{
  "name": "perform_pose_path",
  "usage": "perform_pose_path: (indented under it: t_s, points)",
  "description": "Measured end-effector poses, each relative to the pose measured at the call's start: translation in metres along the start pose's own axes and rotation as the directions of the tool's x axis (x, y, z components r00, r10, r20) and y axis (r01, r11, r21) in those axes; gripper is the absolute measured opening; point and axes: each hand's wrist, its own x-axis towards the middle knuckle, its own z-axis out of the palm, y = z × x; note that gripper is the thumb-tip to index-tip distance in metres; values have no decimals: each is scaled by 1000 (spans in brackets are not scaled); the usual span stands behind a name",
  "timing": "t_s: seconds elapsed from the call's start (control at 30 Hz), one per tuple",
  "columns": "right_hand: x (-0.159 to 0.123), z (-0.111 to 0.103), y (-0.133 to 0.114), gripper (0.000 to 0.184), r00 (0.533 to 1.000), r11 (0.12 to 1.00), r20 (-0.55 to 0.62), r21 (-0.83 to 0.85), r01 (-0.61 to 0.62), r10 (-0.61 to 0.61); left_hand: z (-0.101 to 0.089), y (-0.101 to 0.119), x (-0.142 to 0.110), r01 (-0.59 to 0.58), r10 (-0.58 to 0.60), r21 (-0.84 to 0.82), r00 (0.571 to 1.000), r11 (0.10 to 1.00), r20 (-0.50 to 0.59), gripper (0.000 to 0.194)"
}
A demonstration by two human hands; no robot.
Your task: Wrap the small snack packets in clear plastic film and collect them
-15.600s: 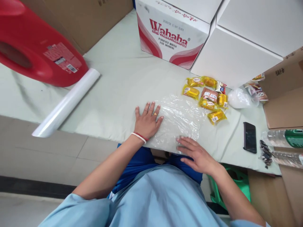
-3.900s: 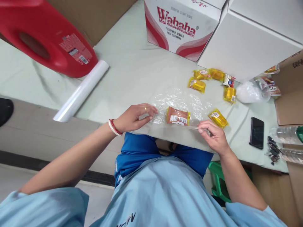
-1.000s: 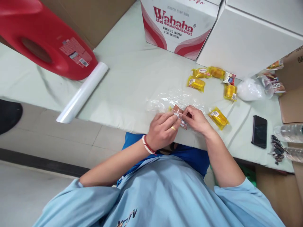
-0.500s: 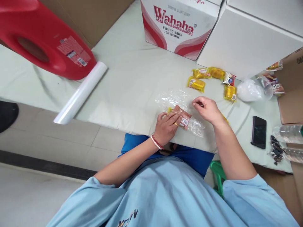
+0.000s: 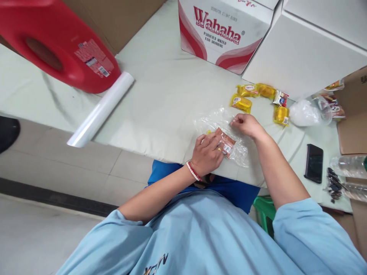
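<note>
A brown packet point(image 5: 231, 140) with a white barcode label lies on a sheet of clear plastic film point(image 5: 212, 119) near the table's front edge. My left hand point(image 5: 208, 153) rests over the packet, fingers bent and pressing it down; a bit of yellow wrapper peeks out beyond the fingers. At the film's far right side, my right hand point(image 5: 247, 125) is closed in a pinch on the film's edge. Its exact grip is partly hidden by the fingers.
Several yellow snack packets point(image 5: 241, 103) lie beyond my right hand, near a Wahaha carton point(image 5: 218, 34). A white film roll point(image 5: 100, 110) and a red jug point(image 5: 86, 65) stand left. A phone point(image 5: 314, 163), a clear bag point(image 5: 305, 111) and plastic bottles point(image 5: 348, 165) are right.
My right hand has moved left and slightly away from me, closer to the packet, and the film by it has shifted. My left hand stays on the packet. The whole view has shifted slightly.
</note>
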Motion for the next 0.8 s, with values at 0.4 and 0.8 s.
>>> perform_pose_path:
  t_s: [0.4, 0.8]
  points:
    - [-44, -9, -28, 24, 952, 954, -195, 140, 267, -238, 2, 3, 11, 54, -53, -8, 991, 999, 121, 38]
    - [-131, 75, -26, 44, 842, 871, -222, -140, 471, -491, -4, 0, 9, 142, -124, -71, 969, 987, 215, 34]
